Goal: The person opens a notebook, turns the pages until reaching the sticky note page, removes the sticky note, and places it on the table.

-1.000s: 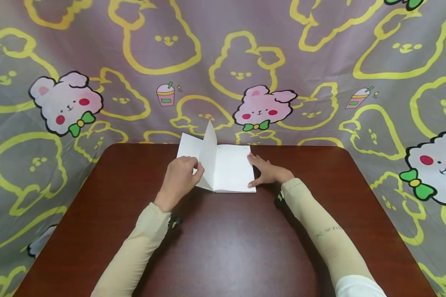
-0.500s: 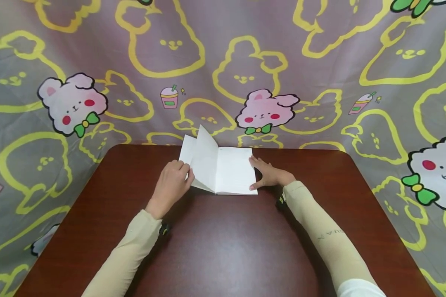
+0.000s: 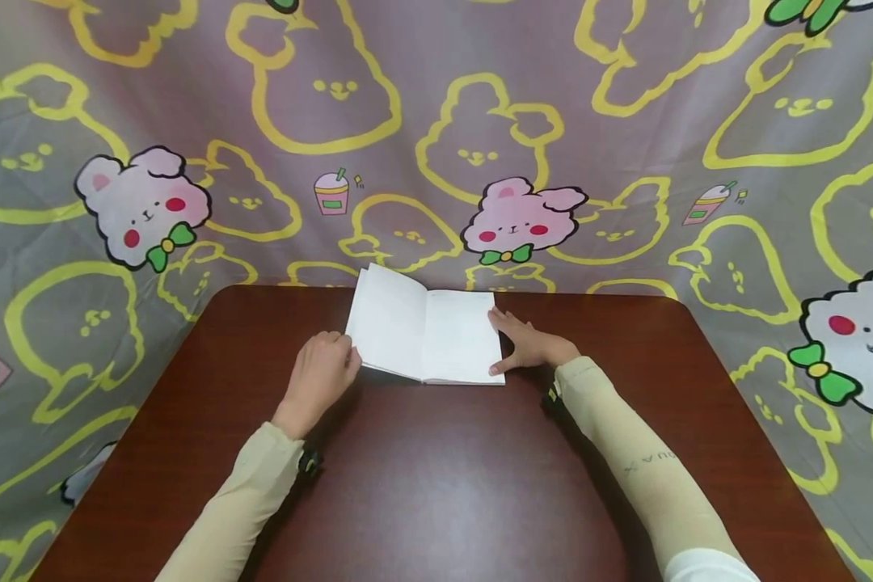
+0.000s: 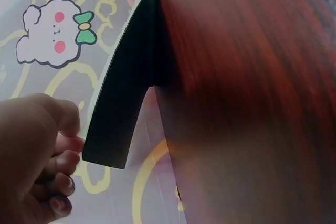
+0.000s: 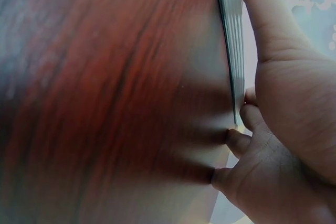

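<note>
A notebook (image 3: 389,323) lies open near the table's far edge, its white pages facing up. Its left half slopes up off the table, and the dark underside of the cover (image 4: 121,87) shows in the left wrist view. My left hand (image 3: 318,376) is at the left edge with fingers curled, thumb and forefinger pinching the edge of the pages. On the opposite side my right hand (image 3: 527,339) holds the right half in place, thumb and fingers spread along its outer edge. In the right wrist view the stacked page edges (image 5: 234,40) show beside that hand, with fingertips against the table.
The dark red-brown wooden table (image 3: 436,485) has rounded far corners. Behind it and along the sides hangs a grey-purple cloth (image 3: 378,97) printed with yellow outlines and rabbit faces.
The raised page has come down to the left and now lies over the left half. My left hand has moved left and toward me with it; the right hand stays put.
</note>
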Available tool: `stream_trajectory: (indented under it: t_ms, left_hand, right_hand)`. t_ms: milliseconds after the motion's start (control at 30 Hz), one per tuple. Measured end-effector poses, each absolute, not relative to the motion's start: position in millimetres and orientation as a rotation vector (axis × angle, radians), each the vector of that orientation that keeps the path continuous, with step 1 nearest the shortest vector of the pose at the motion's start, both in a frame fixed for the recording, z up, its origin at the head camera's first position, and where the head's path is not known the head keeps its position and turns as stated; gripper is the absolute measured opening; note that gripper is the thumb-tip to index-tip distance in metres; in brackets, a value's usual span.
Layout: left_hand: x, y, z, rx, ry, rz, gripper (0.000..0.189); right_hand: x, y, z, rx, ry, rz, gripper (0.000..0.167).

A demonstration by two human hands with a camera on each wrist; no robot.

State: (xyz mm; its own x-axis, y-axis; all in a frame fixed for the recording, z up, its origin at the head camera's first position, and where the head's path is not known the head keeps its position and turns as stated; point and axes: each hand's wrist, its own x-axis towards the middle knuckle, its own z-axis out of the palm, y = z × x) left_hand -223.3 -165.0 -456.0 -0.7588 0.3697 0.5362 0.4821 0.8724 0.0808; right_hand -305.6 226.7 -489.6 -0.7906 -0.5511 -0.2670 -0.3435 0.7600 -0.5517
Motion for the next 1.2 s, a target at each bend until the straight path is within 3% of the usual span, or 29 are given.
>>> stream_trajectory:
  t_ms: [400, 1067, 1200]
  left_hand:
    - [-230.3, -168.7, -471.0, -0.325, -2.952, -0.476, 0.036]
    - [-240.2, -164.7, -475.3, -0.187, -3.061, -0.407, 0.017]
    - [-241.7, -161.0, -474.4, -0.211, -2.972, -0.276, 0.023]
  right_hand:
    - [-305.1, 224.8, -490.0, -0.687, 2.534, -0.68, 0.124]
    - [-305.2, 224.7, -485.9, -0.694, 2.551, -0.662, 0.122]
    - [-305.2, 224.2, -486.5, -0.685, 2.546, -0.66, 0.124]
